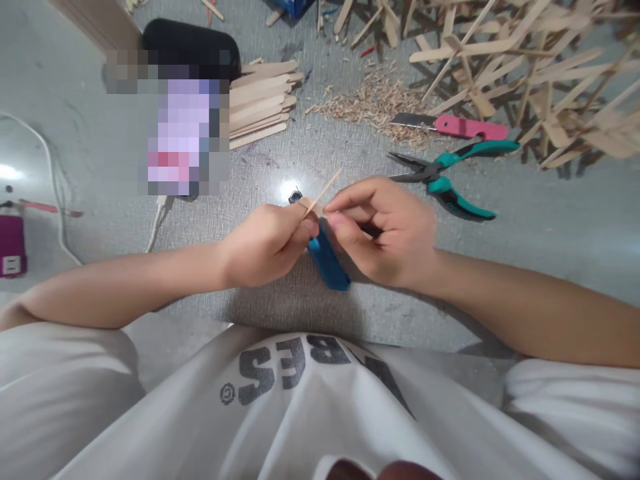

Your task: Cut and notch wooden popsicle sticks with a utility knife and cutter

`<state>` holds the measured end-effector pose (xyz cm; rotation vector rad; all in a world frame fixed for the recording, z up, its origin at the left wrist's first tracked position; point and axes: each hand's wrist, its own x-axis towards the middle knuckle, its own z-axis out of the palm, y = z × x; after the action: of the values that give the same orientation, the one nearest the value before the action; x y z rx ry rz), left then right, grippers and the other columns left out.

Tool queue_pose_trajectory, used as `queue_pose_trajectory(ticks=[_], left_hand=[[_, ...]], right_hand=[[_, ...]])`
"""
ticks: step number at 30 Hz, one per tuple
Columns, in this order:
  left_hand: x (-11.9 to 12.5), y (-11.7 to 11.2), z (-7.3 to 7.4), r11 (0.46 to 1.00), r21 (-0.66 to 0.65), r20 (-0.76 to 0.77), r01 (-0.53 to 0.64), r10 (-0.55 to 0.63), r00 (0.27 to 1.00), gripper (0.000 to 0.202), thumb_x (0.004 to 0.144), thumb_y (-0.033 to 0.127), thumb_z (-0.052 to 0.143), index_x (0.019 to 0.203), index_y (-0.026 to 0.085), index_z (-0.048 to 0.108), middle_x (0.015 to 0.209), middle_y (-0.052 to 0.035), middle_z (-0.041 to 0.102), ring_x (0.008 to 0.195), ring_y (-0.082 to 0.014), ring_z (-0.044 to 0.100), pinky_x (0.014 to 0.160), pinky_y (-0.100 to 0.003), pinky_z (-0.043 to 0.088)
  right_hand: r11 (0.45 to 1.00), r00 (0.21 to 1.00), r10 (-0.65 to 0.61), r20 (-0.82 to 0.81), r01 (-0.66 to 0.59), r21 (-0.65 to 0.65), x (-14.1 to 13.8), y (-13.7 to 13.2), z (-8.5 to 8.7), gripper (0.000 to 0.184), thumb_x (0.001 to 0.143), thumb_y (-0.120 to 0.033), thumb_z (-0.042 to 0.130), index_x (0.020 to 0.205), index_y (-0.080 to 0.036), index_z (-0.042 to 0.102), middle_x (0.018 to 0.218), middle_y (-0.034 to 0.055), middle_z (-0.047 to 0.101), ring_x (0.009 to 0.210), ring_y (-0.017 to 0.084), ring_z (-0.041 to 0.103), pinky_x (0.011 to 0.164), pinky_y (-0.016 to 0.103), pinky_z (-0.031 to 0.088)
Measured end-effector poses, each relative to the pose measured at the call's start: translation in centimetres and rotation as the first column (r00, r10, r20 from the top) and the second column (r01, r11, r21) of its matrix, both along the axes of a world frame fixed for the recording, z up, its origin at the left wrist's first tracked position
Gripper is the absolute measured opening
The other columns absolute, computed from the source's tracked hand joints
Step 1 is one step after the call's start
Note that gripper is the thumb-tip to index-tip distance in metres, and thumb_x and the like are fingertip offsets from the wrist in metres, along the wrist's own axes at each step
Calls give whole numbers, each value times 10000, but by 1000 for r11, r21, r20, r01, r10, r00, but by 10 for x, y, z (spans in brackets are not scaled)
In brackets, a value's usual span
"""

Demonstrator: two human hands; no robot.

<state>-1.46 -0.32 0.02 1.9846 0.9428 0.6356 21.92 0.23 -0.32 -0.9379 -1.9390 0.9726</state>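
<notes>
My left hand [273, 243] is closed, its thumb and forefinger pinching a thin wooden craft stick [327, 189] that slants up to the right. Close beside it, my right hand [383, 230] has its thumb and fingertips drawn together; anything between them is too small to make out. Beneath the hands, a blue-handled tool [330, 263] lies on the table, with a small metal end showing past my left thumb. Its middle is hidden by my left hand. Teal-and-black long-nose pliers [440, 175] lie just beyond my right hand.
Behind the pliers lies a pink-handled knife [470, 127] next to a pile of wood shavings [377, 100]. Joined craft sticks [545, 73] fill the far right. A stack of flat sticks [263, 103] sits near a blurred phone [183, 133] with a white cable [157, 223] and a black case [190, 47].
</notes>
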Motion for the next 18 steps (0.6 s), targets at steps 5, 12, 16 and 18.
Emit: queue_pose_trajectory(ticks=[5, 12, 16, 18], left_hand=[[0, -2, 1, 993, 100, 59, -60, 54, 997, 378, 1206, 512, 450, 922, 267, 499, 694, 5, 592, 542, -151, 483, 567, -320, 342], [-4, -3, -2, 924, 382, -27, -6, 18, 999, 401, 1246, 408, 316, 982, 238, 567, 675, 5, 597, 516, -154, 491, 537, -317, 326], [-6, -6, -2, 898, 436, -130, 54, 3, 992, 471, 1266, 390, 242, 1036, 204, 608, 699, -15, 659, 539, -162, 564, 555, -299, 389], [-6, -6, -2, 899, 432, -169, 72, 2, 986, 495, 1269, 400, 220, 1038, 200, 608, 686, -16, 660, 527, -162, 563, 552, -297, 396]], right_hand=[[993, 998, 50, 24, -52, 102, 9, 9, -16, 231, 1176, -475, 650, 1168, -272, 759, 853, 5, 861, 670, 181, 788, 608, 309, 552], [970, 995, -5, 100, -19, 243, 14, 9, -22, 273, 1196, -436, 606, 1108, -317, 836, 978, 34, 908, 800, 228, 849, 734, 378, 643], [949, 992, -22, 121, -17, 315, 16, 8, -25, 266, 1200, -368, 580, 1116, -315, 827, 925, -1, 900, 759, 199, 854, 696, 336, 658], [949, 989, -47, 139, 1, 315, 16, 7, -24, 228, 1186, -346, 614, 1103, -324, 825, 897, -20, 896, 739, 191, 853, 673, 322, 659]])
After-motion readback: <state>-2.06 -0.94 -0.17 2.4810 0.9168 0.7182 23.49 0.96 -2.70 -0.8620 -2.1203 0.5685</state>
